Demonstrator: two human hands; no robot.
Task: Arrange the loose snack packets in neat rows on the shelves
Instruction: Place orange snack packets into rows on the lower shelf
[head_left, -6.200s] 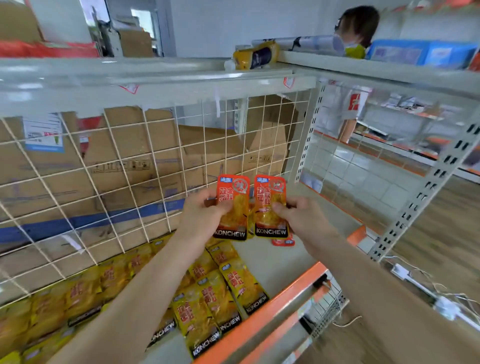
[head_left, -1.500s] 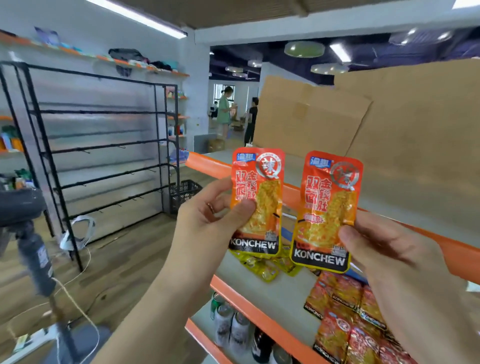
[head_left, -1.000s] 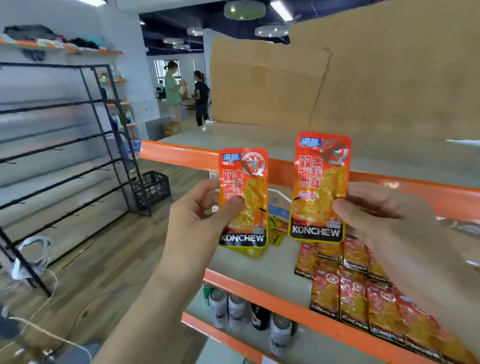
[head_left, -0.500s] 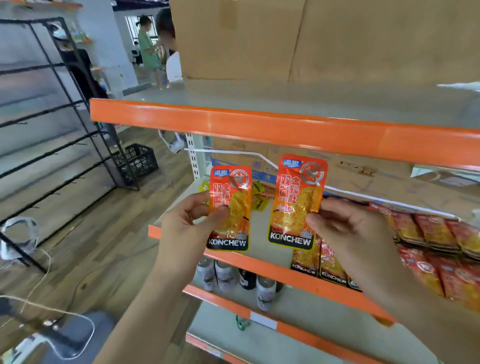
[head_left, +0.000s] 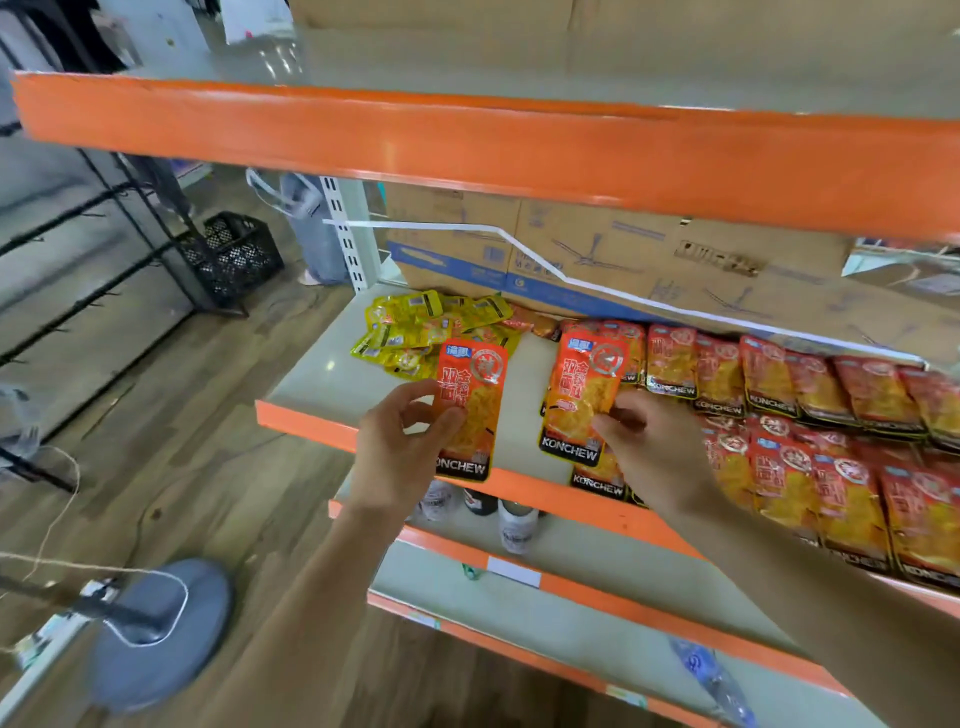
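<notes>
Head view: the step in hand looks like placing. The left hand (head_left: 400, 447) pinches one red packet (head_left: 475, 410) between thumb and fingers, over the front lip of the shelf (head_left: 311, 374). The right hand (head_left: 654, 452) pinches a second packet (head_left: 584, 400) by its lower right edge, just above the left end of the rows (head_left: 779, 384) already laid on the shelf.

Next, each packet probably needs laying flat in the bare strip between the rows and the yellow pile (head_left: 415, 332), label up, brand band toward the front, edges lined up with its neighbours.

Both packets are flat, glossy orange-red pouches with a yellow snack picture and a black band reading KONCHEW at the bottom. They match the rows. Behind stand boxes (head_left: 623, 249); bottles (head_left: 514, 525) sit on the shelf below.
</notes>
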